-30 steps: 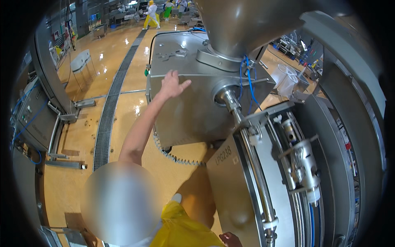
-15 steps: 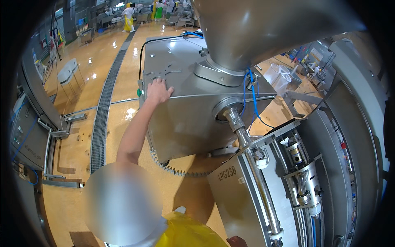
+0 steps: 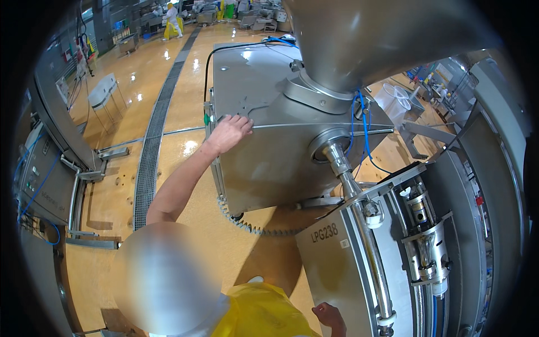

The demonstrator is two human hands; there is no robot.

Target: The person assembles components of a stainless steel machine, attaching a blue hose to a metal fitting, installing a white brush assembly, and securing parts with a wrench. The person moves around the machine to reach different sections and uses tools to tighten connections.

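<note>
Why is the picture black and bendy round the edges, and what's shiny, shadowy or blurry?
Head view: the fisheye lens likely makes the black rim and bends the floor drain; head view: white glare spots the orange floor, and a dark shadow lies beyond the yellow apron; head view: a round patch at lower left is heavily blurred.

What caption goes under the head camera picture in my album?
Left hand at the top edge of a shiny metal machine, right hand down low.

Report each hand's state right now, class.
Left hand: curled at the machine's edge; whether it holds anything cannot be told.
Right hand: loosely closed, nothing visible in it.
</note>
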